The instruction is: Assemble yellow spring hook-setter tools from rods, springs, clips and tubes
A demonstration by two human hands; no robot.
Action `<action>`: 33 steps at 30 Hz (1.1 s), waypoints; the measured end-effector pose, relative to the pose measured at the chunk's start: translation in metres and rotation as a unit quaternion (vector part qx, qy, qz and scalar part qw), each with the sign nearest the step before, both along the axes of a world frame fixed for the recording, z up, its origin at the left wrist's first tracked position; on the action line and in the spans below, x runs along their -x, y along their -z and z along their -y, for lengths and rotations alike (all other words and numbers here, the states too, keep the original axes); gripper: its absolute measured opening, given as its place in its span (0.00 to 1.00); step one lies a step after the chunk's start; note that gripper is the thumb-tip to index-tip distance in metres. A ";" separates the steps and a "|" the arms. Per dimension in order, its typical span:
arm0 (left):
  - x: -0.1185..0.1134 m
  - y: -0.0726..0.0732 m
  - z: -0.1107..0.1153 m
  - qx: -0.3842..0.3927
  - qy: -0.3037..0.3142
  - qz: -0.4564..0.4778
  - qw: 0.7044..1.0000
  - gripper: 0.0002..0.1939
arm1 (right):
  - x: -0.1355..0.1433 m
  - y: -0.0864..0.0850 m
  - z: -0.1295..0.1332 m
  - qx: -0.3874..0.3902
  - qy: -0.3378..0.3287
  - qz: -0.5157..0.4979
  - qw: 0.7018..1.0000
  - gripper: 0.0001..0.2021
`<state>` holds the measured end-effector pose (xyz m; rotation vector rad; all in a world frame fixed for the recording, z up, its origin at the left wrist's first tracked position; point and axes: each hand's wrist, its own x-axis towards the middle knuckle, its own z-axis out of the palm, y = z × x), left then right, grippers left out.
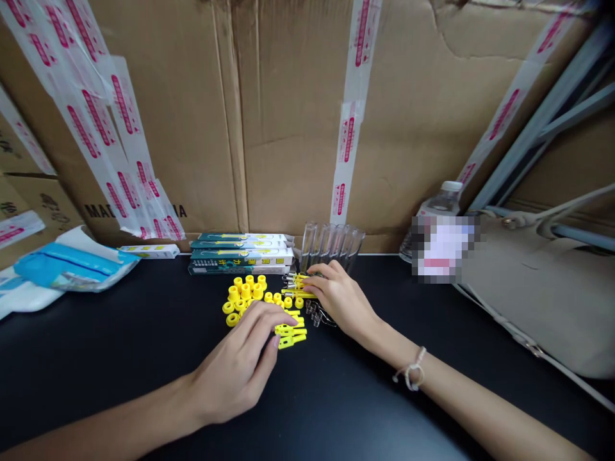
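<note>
My left hand (247, 352) is over the near edge of several yellow plastic parts, its fingertips at the flat yellow pieces (292, 339); whether it grips one is hidden. Beyond it lie yellow flanged caps (246, 291) and small yellow rings (287, 302). My right hand (339, 294) has its fingertips at yellow rods with metal ends (295, 282), just in front of several upright clear tubes (331, 242). Its grip cannot be made out. Small metal springs and hooks (316, 314) lie beside the right hand on the black table (317, 403).
Stacked green and white boxes (243, 255) stand behind the yellow parts, against a large taped cardboard box (288, 128). A blue and white packet (77, 262) lies at left. A water bottle (442, 203) and a beige bag (538, 288) are at right.
</note>
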<state>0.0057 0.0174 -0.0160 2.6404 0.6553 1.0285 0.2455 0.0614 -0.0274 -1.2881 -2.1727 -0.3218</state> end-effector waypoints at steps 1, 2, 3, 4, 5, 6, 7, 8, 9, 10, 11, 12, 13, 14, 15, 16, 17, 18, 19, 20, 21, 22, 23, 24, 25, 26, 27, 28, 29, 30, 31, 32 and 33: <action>0.000 -0.001 0.000 0.005 0.004 0.005 1.000 0.18 | 0.001 0.000 0.000 -0.001 0.002 0.002 1.000 0.08; 0.000 -0.001 0.000 0.010 0.011 0.011 1.000 0.17 | 0.002 0.000 0.000 -0.003 0.002 0.001 1.000 0.08; 0.001 -0.002 0.000 0.015 0.020 0.018 1.000 0.16 | 0.002 0.000 0.000 -0.007 0.003 -0.001 1.000 0.08; 0.002 -0.003 0.000 0.019 0.031 0.024 0.999 0.16 | 0.002 0.000 -0.001 -0.012 0.002 -0.004 1.000 0.08; 0.003 -0.005 0.000 0.023 0.042 0.030 0.998 0.15 | 0.002 -0.001 -0.001 -0.018 0.000 -0.010 1.000 0.07; 0.004 -0.006 0.000 0.025 0.051 0.036 0.998 0.15 | 0.002 -0.003 -0.001 -0.026 -0.003 -0.017 1.000 0.07; 0.004 -0.007 0.000 0.028 0.054 0.044 0.997 0.15 | 0.002 -0.005 0.000 -0.035 -0.008 -0.025 0.999 0.06; 0.005 -0.008 0.000 0.033 0.047 0.054 0.997 0.14 | 0.003 -0.008 0.002 -0.045 -0.013 -0.035 0.998 0.06; 0.005 -0.008 -0.001 0.041 0.028 0.065 0.997 0.13 | 0.004 -0.011 0.006 -0.057 -0.018 -0.046 0.997 0.05; 0.004 -0.008 -0.002 0.055 0.002 0.076 0.996 0.11 | 0.006 -0.014 0.011 -0.069 -0.024 -0.057 0.996 0.05; 0.004 -0.008 -0.003 0.073 -0.025 0.088 0.993 0.09 | 0.009 -0.017 0.017 -0.081 -0.031 -0.069 0.994 0.04; 0.003 -0.007 -0.004 0.095 -0.047 0.099 0.989 0.06 | 0.013 -0.019 0.025 -0.091 -0.040 -0.080 0.992 0.03; 0.003 -0.006 -0.005 0.119 -0.062 0.109 0.985 0.06 | 0.017 -0.020 0.033 -0.098 -0.055 -0.087 0.990 0.03; 0.003 -0.005 -0.006 0.143 -0.068 0.117 0.980 0.09 | 0.022 -0.020 0.042 -0.100 -0.073 -0.092 0.988 0.02; 0.003 -0.004 -0.006 0.163 -0.065 0.124 0.977 0.11 | 0.027 -0.019 0.050 -0.099 -0.093 -0.097 0.986 0.02; 0.003 -0.002 -0.007 0.180 -0.057 0.127 0.974 0.11 | 0.032 -0.017 0.058 -0.094 -0.114 -0.102 0.984 0.02; 0.004 -0.001 -0.008 0.193 -0.048 0.130 0.971 0.09 | 0.037 -0.015 0.064 -0.089 -0.135 -0.107 0.981 0.02; 0.005 0.000 -0.008 0.205 -0.039 0.132 0.969 0.06 | 0.041 -0.012 0.069 -0.077 -0.155 -0.119 0.978 0.03; 0.005 0.001 -0.008 0.215 -0.031 0.136 0.967 0.05 | 0.044 -0.009 0.072 -0.057 -0.173 -0.139 0.973 0.03; 0.006 0.002 -0.009 0.224 -0.026 0.143 0.964 0.05 | 0.046 -0.006 0.074 -0.036 -0.182 -0.157 0.970 0.04; 0.007 0.002 -0.009 0.233 -0.025 0.151 0.960 0.05 | 0.048 -0.003 0.075 -0.016 -0.186 -0.172 0.967 0.04; 0.007 0.002 -0.009 0.239 -0.030 0.161 0.957 0.05 | 0.048 -0.001 0.075 0.003 -0.185 -0.183 0.966 0.05; 0.007 0.002 -0.009 0.244 -0.039 0.174 0.953 0.06 | 0.048 0.001 0.075 0.017 -0.179 -0.189 0.965 0.05; 0.007 0.002 -0.009 0.250 -0.050 0.189 0.948 0.07 | 0.047 0.003 0.074 0.027 -0.173 -0.191 0.966 0.05; 0.006 0.002 -0.009 0.257 -0.059 0.208 0.942 0.08 | 0.047 0.004 0.074 0.037 -0.169 -0.192 0.966 0.06; 0.005 0.002 -0.010 0.268 -0.066 0.230 0.933 0.09 | 0.046 0.004 0.075 0.045 -0.165 -0.194 0.966 0.06; 0.004 0.001 -0.010 0.282 -0.067 0.252 0.923 0.11 | 0.044 0.004 0.075 0.054 -0.161 -0.194 0.966 0.07; 0.004 0.001 -0.010 0.295 -0.066 0.270 0.914 0.12 | 0.043 0.004 0.076 0.061 -0.159 -0.195 0.966 0.07; 0.003 0.000 -0.010 0.307 -0.062 0.283 0.907 0.13 | 0.042 0.004 0.077 0.070 -0.157 -0.192 0.966 0.08; 0.002 0.000 -0.010 0.313 -0.059 0.294 0.901 0.14 | 0.042 0.003 0.079 0.079 -0.155 -0.186 0.967 0.10; 0.002 -0.001 -0.010 0.316 -0.057 0.302 0.897 0.14 | 0.041 0.002 0.080 0.089 -0.153 -0.177 0.968 0.12; 0.001 -0.002 -0.009 0.316 -0.053 0.307 0.896 0.14 | 0.041 0.002 0.080 0.099 -0.153 -0.169 0.969 0.14; 0.001 -0.002 -0.009 0.316 -0.046 0.311 0.895 0.14 | 0.041 0.002 0.081 0.108 -0.153 -0.161 0.969 0.16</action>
